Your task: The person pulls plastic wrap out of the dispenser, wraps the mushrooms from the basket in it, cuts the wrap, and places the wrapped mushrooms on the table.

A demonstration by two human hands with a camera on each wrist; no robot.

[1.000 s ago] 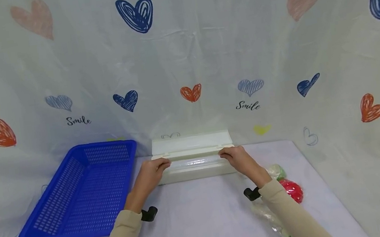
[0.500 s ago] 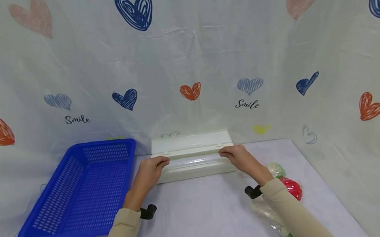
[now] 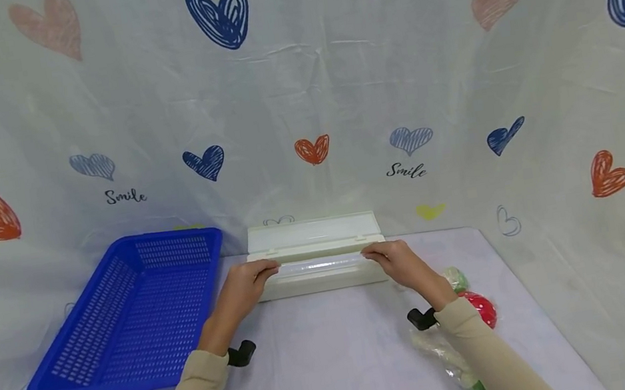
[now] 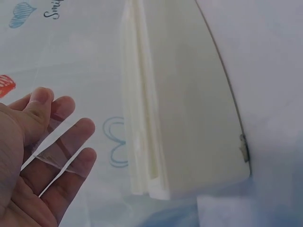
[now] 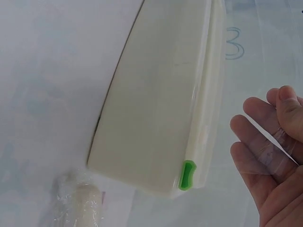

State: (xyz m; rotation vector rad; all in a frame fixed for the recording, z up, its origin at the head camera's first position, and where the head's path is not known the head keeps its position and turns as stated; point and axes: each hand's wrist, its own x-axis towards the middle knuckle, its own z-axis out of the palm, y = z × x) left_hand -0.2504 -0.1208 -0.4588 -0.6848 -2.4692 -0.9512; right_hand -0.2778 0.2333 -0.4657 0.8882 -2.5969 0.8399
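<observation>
A cream cling film dispenser [image 3: 325, 282] stands at the back of the table, its lid [image 3: 312, 231] raised. Inside it lies a clear shiny roll [image 3: 320, 264]. Over its left end my left hand [image 3: 243, 289] pinches the edge of clear cling film between thumb and forefinger. The film [image 4: 57, 158] lies across the other fingers in the left wrist view. At the right end my right hand [image 3: 405, 267] pinches the film the same way, and a transparent sheet [image 5: 265, 156] covers its fingers in the right wrist view. The film itself is hard to see in the head view.
A blue plastic basket [image 3: 134, 381] stands on the left. To the right, partly behind the right forearm, lie a red wrapped thing [image 3: 481, 308], a green and white wrapped thing [image 3: 455, 279] and a long pale wrapped one [image 3: 449, 360]. A heart-printed curtain [image 3: 297, 89] hangs behind.
Both hands stay at the dispenser with the film pinched; they have hardly moved. The view has shifted slightly. The basket and wrapped things lie as before.
</observation>
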